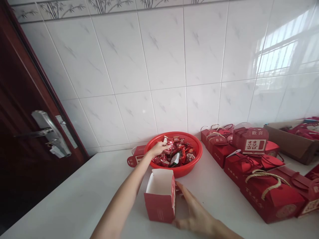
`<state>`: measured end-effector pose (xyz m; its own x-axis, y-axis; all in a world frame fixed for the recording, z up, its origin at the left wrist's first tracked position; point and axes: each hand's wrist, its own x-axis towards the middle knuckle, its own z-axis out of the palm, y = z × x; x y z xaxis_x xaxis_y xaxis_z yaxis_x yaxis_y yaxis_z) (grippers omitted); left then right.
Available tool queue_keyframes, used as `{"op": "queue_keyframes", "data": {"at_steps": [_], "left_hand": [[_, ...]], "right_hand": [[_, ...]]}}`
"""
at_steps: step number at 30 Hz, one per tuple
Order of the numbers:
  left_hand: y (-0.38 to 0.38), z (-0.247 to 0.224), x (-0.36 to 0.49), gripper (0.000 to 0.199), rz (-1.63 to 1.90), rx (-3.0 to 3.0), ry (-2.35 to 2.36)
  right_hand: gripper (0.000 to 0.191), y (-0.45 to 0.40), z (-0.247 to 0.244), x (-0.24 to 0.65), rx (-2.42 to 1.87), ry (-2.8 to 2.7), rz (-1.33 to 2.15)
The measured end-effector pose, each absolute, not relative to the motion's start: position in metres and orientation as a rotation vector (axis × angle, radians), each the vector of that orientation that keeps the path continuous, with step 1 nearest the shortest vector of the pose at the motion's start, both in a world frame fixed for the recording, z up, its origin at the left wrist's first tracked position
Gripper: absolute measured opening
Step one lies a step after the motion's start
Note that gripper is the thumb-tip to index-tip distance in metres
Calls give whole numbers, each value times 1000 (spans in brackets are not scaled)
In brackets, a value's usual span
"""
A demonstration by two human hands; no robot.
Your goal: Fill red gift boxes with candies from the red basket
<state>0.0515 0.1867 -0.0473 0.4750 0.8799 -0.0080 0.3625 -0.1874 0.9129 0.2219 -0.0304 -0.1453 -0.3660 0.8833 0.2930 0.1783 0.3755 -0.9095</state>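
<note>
My left hand (pixel 159 149) is closed, pinching a red candy packet with white dots (pixel 169 144) over the left part of a red plastic basket (pixel 178 172). Wrapped sweets (pixel 177 153), mostly red, lie heaped in that basket. In front of it stands a red paper gift box (pixel 159 206) with its top open and a white inside; the part of the inside that shows holds nothing. My right hand (pixel 191 209) grips this box along its right side, thumb at the near corner and fingers at the far one, their tips partly hidden.
Several red gift boxes (pixel 271 194), some with rope handles, stand at the right. A cardboard carton (pixel 294 142) is behind them. Another red box (pixel 136 156) lies left of the basket. White tiled wall (pixel 164 59) backs the table; a dark door (pixel 22 99) is at left.
</note>
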Motion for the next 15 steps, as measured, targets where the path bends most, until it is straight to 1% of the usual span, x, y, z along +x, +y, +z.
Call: {"op": "queue_keyframes", "data": {"at_steps": [2, 7, 8, 10, 12, 15], "left_hand": [[185, -46, 51, 54, 734, 1778, 996], [186, -46, 47, 55, 900, 1813, 848], [188, -46, 47, 55, 934, 1821, 827], [191, -47, 47, 55, 1001, 1836, 794], [193, -48, 47, 52, 1050, 1857, 769], [193, -48, 47, 42, 1076, 1907, 736]], "right_hand": [[87, -31, -143, 224, -897, -1804, 1001], [34, -28, -123, 231, -949, -1673, 628], [27, -25, -115, 231, -939, -1629, 552], [19, -13, -97, 231, -934, -1553, 460], [16, 6, -76, 229, -974, -1489, 448], [14, 43, -50, 224, -1058, -1373, 581]]}}
